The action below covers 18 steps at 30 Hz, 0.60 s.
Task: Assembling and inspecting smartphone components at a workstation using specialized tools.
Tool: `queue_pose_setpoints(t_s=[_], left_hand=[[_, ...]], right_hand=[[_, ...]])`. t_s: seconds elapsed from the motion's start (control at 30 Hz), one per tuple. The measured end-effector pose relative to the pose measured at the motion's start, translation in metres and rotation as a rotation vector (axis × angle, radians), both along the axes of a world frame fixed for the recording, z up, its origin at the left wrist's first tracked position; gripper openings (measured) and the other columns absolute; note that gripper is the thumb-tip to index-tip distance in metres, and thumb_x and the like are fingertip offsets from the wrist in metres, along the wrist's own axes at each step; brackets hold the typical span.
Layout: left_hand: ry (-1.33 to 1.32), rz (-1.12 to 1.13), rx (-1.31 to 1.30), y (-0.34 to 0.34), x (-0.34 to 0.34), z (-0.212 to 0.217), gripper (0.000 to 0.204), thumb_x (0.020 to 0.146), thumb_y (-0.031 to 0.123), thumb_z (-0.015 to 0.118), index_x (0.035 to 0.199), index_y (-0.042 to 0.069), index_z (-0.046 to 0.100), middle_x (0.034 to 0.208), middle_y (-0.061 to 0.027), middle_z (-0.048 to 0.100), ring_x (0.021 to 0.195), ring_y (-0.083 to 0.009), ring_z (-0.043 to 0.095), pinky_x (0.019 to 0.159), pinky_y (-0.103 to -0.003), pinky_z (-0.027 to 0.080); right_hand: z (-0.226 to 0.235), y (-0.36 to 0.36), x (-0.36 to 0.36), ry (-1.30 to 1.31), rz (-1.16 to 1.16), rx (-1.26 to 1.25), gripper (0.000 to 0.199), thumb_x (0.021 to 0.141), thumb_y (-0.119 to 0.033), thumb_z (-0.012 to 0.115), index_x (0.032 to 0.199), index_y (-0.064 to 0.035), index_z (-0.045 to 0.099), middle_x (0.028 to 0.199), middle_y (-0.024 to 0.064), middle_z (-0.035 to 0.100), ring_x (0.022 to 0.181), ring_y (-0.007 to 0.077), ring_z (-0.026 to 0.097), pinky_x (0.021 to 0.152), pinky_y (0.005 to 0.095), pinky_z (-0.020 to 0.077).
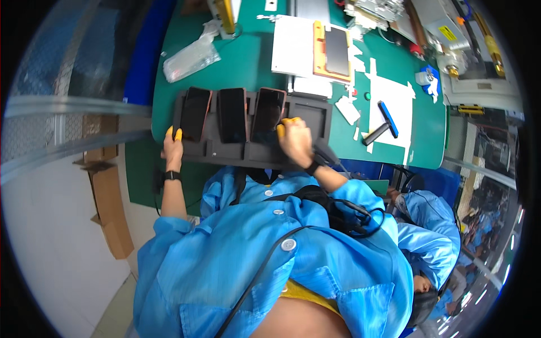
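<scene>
A black foam tray (307, 121) lies at the near edge of the green table, with phone-sized slots. Three dark smartphones with reddish edges sit in it: a left one (196, 114), a middle one (233, 115) and a right one (267, 114), slightly tilted. My left hand (173, 151) grips the tray's left end, yellow covers on its fingertips. At the lower right edge of the right smartphone, my right hand (296, 141) has its yellow-covered fingers curled against it. The exact grip is partly hidden. The tray's rightmost slot holds no phone.
Beyond the tray, an orange-framed fixture (318, 50) holds another phone. A blue roller with black handle (387, 119) lies on white paper at right. Clear plastic bags (191, 59) lie at left. A co-worker in blue (431, 225) is close on my right.
</scene>
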<state>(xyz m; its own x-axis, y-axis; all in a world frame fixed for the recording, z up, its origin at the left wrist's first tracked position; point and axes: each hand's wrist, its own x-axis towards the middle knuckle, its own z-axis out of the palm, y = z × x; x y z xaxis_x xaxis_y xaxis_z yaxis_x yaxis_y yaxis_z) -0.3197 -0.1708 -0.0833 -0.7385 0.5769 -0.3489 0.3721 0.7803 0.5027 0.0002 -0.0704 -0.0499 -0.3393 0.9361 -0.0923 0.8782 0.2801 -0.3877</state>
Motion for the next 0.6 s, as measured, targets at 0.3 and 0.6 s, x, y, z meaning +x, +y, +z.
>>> queue_pose_setpoints(t_s=[0.3,0.6], left_hand=[[-0.194,-0.433,0.668,0.131,0.137,0.09,0.017,0.074,0.014,0.062,0.087,0.004,0.063,0.085,-0.0133,0.061,0.077,-0.0246,0.059,0.066,-0.033,0.045],[0.121,-0.505,0.336,0.294,0.279,0.074,0.045,0.069,0.045,0.061,0.091,0.005,0.059,0.093,-0.0148,0.057,0.096,-0.0301,0.048,0.08,-0.046,0.038]], right_hand=[[0.006,0.0,0.02,0.624,-0.225,-0.299,0.024,0.078,-0.003,0.049,0.099,0.0007,0.038,0.083,0.0275,0.054,0.075,0.043,0.053,0.062,0.044,0.0426],[0.068,0.076,0.139,0.637,-0.288,0.151,0.024,0.087,-0.003,0.041,0.111,-0.0032,0.041,0.083,0.0167,0.054,0.072,0.0252,0.055,0.065,0.0321,0.0434]])
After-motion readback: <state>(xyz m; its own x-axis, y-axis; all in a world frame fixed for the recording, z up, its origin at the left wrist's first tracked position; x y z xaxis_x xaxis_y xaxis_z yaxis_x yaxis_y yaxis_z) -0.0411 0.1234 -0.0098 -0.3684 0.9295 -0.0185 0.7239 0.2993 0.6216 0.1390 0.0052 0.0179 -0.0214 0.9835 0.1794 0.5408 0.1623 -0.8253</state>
